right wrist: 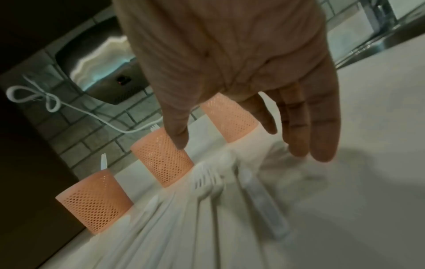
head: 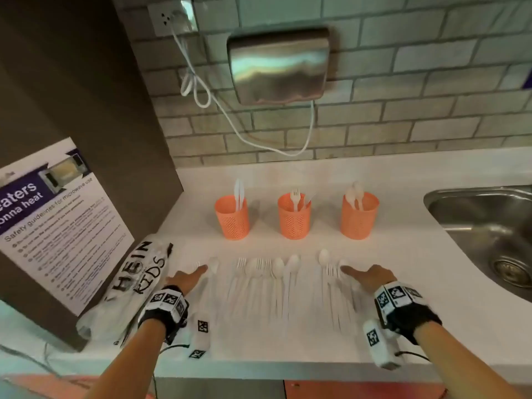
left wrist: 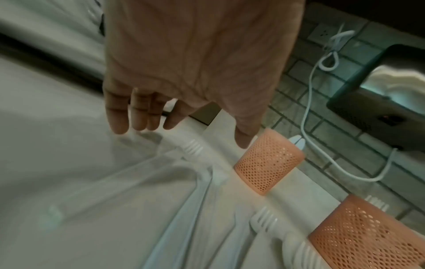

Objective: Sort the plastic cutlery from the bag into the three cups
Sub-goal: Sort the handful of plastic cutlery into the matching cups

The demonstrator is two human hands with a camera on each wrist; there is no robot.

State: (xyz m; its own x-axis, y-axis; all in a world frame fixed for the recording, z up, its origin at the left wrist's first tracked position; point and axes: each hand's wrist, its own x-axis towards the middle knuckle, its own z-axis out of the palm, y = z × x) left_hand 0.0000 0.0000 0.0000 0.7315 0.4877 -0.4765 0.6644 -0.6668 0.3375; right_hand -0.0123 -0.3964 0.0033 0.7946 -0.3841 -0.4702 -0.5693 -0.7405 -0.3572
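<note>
Three orange mesh cups stand in a row on the white counter: the left cup (head: pixel 232 217) holds knives, the middle cup (head: pixel 294 216) forks, the right cup (head: pixel 359 216) spoons. In front of them a spread of white plastic cutlery (head: pixel 267 280) lies flat, handles toward me. My left hand (head: pixel 188 277) hovers flat with straight fingers over the spread's left end, holding nothing. My right hand (head: pixel 365 276) does the same over the right end. The wrist views show the left hand (left wrist: pixel 174 116) and the right hand (right wrist: pixel 264 127) empty above forks and knives.
A white plastic bag (head: pixel 135 280) with black lettering lies at the left by a dark cabinet with a poster (head: pixel 54 220). A steel sink (head: pixel 486 231) is at the right. A hand dryer (head: pixel 280 64) and a white cable (head: pixel 218 105) hang on the tiled wall.
</note>
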